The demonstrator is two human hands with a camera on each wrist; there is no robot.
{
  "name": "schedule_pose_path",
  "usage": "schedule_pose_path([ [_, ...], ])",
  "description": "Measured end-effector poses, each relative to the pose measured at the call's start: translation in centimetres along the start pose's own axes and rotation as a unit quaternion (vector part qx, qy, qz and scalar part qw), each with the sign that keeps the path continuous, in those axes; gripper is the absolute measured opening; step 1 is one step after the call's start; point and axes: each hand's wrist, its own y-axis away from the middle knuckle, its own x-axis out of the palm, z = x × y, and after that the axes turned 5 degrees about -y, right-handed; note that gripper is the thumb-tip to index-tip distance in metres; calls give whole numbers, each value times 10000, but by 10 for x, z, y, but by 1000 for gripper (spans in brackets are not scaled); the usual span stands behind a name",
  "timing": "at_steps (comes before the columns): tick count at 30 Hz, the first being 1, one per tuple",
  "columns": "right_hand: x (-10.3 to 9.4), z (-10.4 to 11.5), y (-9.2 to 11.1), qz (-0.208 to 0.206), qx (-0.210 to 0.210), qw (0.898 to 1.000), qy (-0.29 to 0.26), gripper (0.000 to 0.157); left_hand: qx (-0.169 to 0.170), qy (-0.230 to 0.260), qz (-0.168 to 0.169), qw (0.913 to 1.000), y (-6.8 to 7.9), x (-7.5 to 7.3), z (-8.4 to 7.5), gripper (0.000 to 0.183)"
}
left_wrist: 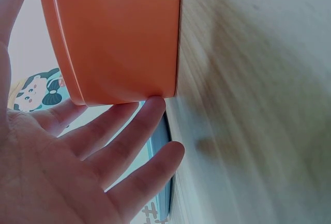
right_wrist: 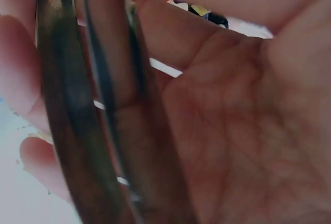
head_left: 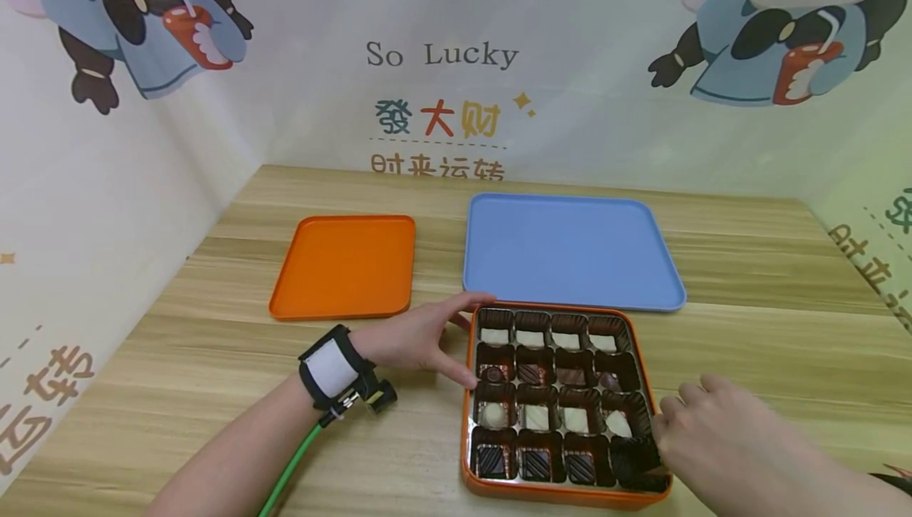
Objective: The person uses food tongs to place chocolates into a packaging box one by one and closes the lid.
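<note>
An orange-rimmed box of chocolates (head_left: 476,485) sits at the near middle of the table, its dark insert divided into rows of compartments. White pieces lie in two rows and dark pieces in the others. My left hand (head_left: 420,335) rests against its left side, thumb at the rim, fingers extended to the far corner; in the left wrist view the fingertips touch the orange wall. Over the box's near right corner, my right hand (head_left: 727,438) grips metal tongs (right_wrist: 77,105), their two shiny arms running through the palm. The tongs' tips are down in the shaded near right compartment.
An orange tray (head_left: 349,264) lies flat at the back left. Directly behind the box stands a larger blue tray (head_left: 563,252), its near edge close to the box's rim. Printed cloth (head_left: 570,105) hangs behind the wood-grain table. A green cable (head_left: 292,461) runs along the left forearm.
</note>
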Motion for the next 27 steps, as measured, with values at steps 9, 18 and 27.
schedule_pose_path([
  [9, -6, -17, 10, 547, 296, 9943, -870, 21, 6, -7, -17, 10000, 1, 0, -1, 99],
  [18, -8, -66, 30, 813, 1221, 9530, -2649, 31, 5, 11, 7, 10000, 0, 0, -1, 100],
  [27, 15, -115, 20, 394, 2376, 9077, -3437, 51, 38, -14, -21, 10000, 0, 1, 2, 101],
])
